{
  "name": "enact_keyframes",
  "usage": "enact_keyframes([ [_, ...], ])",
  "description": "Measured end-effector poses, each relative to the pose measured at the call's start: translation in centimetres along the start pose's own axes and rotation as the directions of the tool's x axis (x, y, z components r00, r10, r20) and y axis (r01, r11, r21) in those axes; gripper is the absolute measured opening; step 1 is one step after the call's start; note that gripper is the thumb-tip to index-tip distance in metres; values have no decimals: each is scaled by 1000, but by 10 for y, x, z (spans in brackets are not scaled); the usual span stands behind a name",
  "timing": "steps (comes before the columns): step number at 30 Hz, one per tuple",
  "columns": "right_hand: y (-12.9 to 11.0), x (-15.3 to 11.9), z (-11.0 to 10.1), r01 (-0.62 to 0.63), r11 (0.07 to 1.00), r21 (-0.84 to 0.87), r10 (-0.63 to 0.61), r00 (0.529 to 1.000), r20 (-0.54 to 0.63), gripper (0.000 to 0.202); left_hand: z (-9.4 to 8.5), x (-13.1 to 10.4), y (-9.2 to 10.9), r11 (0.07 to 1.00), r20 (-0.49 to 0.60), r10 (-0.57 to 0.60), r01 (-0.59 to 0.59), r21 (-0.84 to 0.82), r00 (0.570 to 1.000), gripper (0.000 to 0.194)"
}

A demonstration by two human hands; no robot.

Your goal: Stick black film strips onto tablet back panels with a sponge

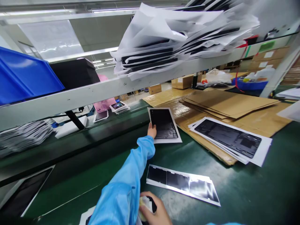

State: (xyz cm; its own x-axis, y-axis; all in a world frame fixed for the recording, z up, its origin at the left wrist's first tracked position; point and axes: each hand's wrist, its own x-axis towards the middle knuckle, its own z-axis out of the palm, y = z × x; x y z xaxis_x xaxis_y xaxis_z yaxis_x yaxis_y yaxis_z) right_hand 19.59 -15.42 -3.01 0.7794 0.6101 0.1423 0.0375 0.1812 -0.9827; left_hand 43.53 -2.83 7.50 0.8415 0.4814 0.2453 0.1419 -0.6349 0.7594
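My left hand [152,130], in a blue sleeve, is stretched out over the green bench. Its fingers grip the left edge of a flat black panel [163,124] backed by white paper, thumb on top. Close to me, my right hand [156,208] curls around a small wad [146,203], whitish-yellow with a dark part; its exact kind is unclear. Between the hands lies a strip of shiny black film sheets [180,183] on white backing. To the right, another black panel [228,137] rests on white sheets, partly over the cardboard.
Brown cardboard sheets [229,103] lie at the back right. Overhead, a shelf beam [98,93] bears a blue bin [25,75] and stacked panels in white paper [150,43]. A black panel [25,193] lies at left. A person in pink [104,104] is beyond the shelf.
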Motion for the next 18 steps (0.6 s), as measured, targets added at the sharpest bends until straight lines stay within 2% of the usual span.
enact_keyframes([
  [3, -3, 1, 4, 23, 1000, -6, -23, 997, -77, 28, 31, -4, -13, 992, -10, -122, 122, 34, 993, 33],
  [5, -6, 2, 5, 43, 999, 0, -43, 995, -88, 28, 34, -5, -19, 985, 6, -161, 160, 72, 987, 33],
  [7, -9, 2, 5, 53, 999, 13, -52, 997, -62, 26, 24, -5, -21, 981, 35, -160, 155, 120, 986, 36],
  [9, -10, 0, 4, 31, 999, 16, -30, 999, -42, 24, 6, -10, -20, 981, 91, -111, 94, 170, 990, 38],
  [11, -11, -2, 3, -33, 999, 5, 33, 999, -40, 26, -13, -25, -15, 980, 207, -13, -29, 196, 978, 37],
  [12, -11, -3, 3, -68, 998, 2, 68, 997, -39, 28, -20, -37, -12, 975, 291, 49, -109, 192, 955, 35],
  [14, -11, -4, 4, -124, 992, 16, 124, 992, -34, 30, -30, -69, -6, 954, 480, 172, -268, 138, 860, 30],
  [15, -12, -4, 5, -140, 990, 30, 140, 990, -32, 30, -32, -89, -4, 932, 570, 239, -351, 94, 786, 31],
  [16, -13, -4, 6, -149, 988, 43, 151, 988, -38, 30, -32, -109, -2, 898, 645, 308, -438, 46, 699, 36],
  [17, -14, -4, 7, -158, 986, 52, 160, 986, -46, 30, -31, -128, -2, 836, 705, 392, -549, -5, 590, 44],
  [18, -15, -4, 8, -167, 984, 55, 170, 984, -60, 31, -28, -146, -2, 721, 743, 483, -692, -38, 463, 52],
])
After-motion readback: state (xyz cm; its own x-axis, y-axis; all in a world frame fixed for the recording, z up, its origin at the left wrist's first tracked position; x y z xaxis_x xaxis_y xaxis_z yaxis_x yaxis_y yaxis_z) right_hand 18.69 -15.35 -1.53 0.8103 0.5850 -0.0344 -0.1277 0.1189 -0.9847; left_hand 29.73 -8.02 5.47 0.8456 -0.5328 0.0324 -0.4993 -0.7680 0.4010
